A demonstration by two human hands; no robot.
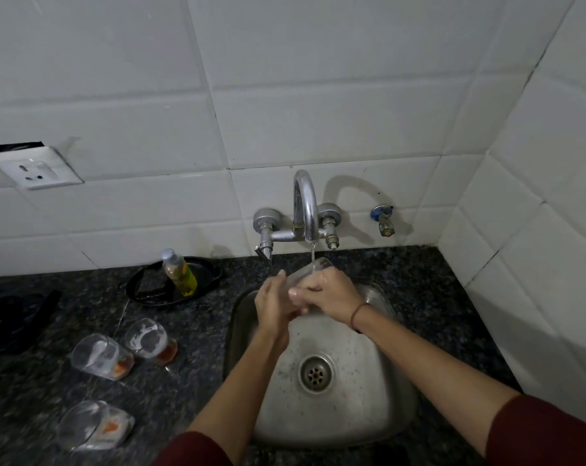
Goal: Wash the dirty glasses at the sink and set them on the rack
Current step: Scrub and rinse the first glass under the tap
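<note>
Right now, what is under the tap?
A clear glass, gripped by the right hand, the left hand against it, water running onto it. The hands cover its lower part. Below is the sink.

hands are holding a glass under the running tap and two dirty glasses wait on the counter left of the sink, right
Not quite. The head view shows three dirty glasses on the counter left of the sink, not two. The rest holds: the left hand and right hand hold a glass under the running tap.
</note>
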